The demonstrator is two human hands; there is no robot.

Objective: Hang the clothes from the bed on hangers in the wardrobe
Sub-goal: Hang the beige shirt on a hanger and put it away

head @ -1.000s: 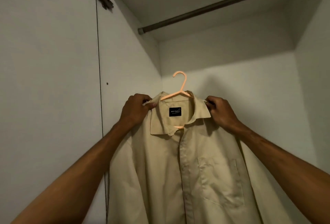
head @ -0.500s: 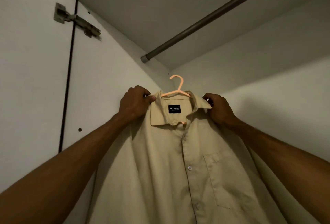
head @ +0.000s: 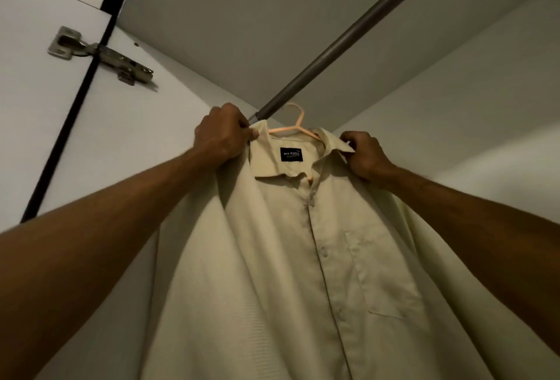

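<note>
1. I see the left hand (head: pixel 222 135) with fingers curled tight, gripping the shirt (head: pixel 272 258) at the shoulder, 9 o'clock of the collar (head: pixel 266 164).
2. The right hand (head: pixel 365 153) is also curled, gripping the shirt at 3 o'clock of the collar. I cannot tell if it holds the hanger arm under the cloth as well.
3. The shirt is beige, with its front towards me. It sits on the hanger (head: pixel 298 129), held up inside the wardrobe, and fills the frame from centre to 6 o'clock.
4. The hanger is peach. Its arms go under the collar, and the hook (head: pixel 301 114) sticks up at 12 o'clock of the collar.
5. The rod (head: pixel 348 40) runs from the frame's 1 o'clock down to the left hand, where the knuckles hide its end.
6. The hook is just beside the rod, at its 3 o'clock. I cannot tell if it touches the rod or is over it.
7. A dark label (head: pixel 291 154) sits inside the collar, between the hands.
8. The pocket (head: pixel 381 270) is at the frame's 4 o'clock.
9. A metal hinge (head: pixel 100 56) is at 10 o'clock, joining the door (head: pixel 30 91) to the side wall.
</note>
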